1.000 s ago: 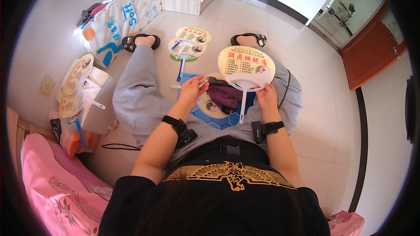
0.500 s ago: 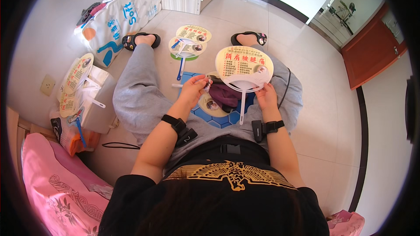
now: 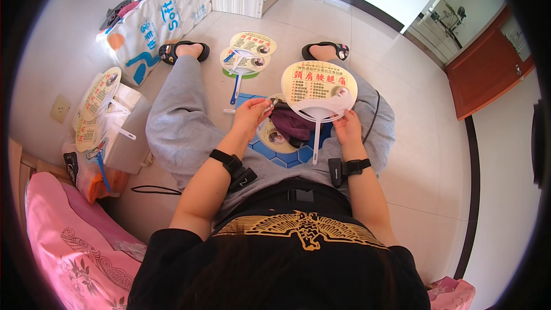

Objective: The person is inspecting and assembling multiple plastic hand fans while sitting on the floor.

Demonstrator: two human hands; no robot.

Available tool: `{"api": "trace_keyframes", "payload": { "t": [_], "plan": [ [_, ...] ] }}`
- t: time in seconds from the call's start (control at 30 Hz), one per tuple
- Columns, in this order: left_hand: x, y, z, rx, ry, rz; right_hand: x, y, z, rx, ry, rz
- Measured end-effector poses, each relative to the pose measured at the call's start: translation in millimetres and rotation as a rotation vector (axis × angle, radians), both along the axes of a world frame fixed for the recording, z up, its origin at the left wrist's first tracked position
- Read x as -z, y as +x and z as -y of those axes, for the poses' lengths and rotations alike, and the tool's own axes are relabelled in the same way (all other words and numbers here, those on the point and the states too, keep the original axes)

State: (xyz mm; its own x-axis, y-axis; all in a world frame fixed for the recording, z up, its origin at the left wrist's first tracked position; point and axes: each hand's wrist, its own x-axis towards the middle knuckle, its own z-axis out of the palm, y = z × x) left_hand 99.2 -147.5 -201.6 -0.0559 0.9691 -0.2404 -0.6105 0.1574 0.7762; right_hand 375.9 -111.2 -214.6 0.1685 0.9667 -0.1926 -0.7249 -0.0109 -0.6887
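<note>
A cream round hand fan [image 3: 317, 80] with red print and a white ribbed handle is upright in front of me. My right hand [image 3: 348, 129] is closed on the lower right rim of its disc, and the handle points down toward my lap. To the left of the fan, my left hand [image 3: 252, 117] pinches a small slim white piece [image 3: 272, 105], whose kind I cannot make out. Below the hands lies a blue hexagon-patterned surface [image 3: 281, 157], bearing dark purple cloth [image 3: 291, 125] and another cream fan [image 3: 267, 131], partly covered.
Several overlapping fans [image 3: 252, 42] lie on the floor between my feet. More fans [image 3: 94, 106] lean on a white box [image 3: 133, 109] at left. Behind it stands a wrapped pack of paper rolls [image 3: 155, 31]. Pink fabric [image 3: 69, 241] fills the lower left; a red-brown door [image 3: 488, 66] stands at right.
The slim white piece in my left fingers has tilted and shows more clearly. The fan in my right hand has barely moved.
</note>
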Motion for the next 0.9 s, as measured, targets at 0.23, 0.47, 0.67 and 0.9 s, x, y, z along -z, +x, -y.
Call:
{"api": "trace_keyframes", "payload": {
  "t": [0.23, 0.47, 0.67, 0.9],
  "plan": [
    [-3, -1, 2, 0.008, -0.027, -0.074, -1, 1, 1, -0.006, -0.005, 0.006],
    [0, -3, 0, -0.001, -0.019, 0.015, -2, -1, 0, 0.009, -0.001, 0.024],
    [-28, 8, -6, -0.023, 0.105, -0.105, -44, -53, 12, 0.076, 0.216, 0.665],
    [-94, 42, 15, -0.11, 0.477, -0.154, -102, -108, 46, -0.165, 0.435, 0.768]
  ]
}}
